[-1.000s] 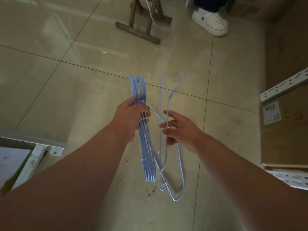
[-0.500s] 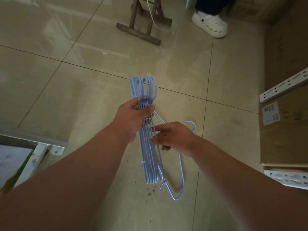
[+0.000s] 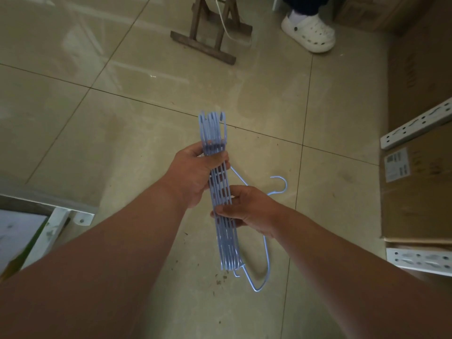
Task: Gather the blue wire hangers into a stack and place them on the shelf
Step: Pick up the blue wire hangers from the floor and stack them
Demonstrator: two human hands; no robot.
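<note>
A stack of several blue wire hangers [image 3: 221,189] stands edge-on in front of me, above the tiled floor. My left hand [image 3: 195,174] grips the stack near its upper end. My right hand [image 3: 247,209] is closed around the stack lower down, from the right side. One more blue hanger [image 3: 266,253] lies flat on the floor beneath my right hand, its hook [image 3: 281,183] showing to the right and its lower corner below the stack. The shelf cannot be made out with certainty.
A wooden stand [image 3: 208,42] sits on the floor ahead. Another person's foot in a white clog [image 3: 309,33] is at the top right. Cardboard boxes [image 3: 415,192] and white perforated metal rails [image 3: 415,128] line the right side. A white frame corner [image 3: 61,221] is at the left.
The loose hanger in my right hand has been brought left into the stack. My right hand has closed on the stack. The hanger on the floor has not moved.
</note>
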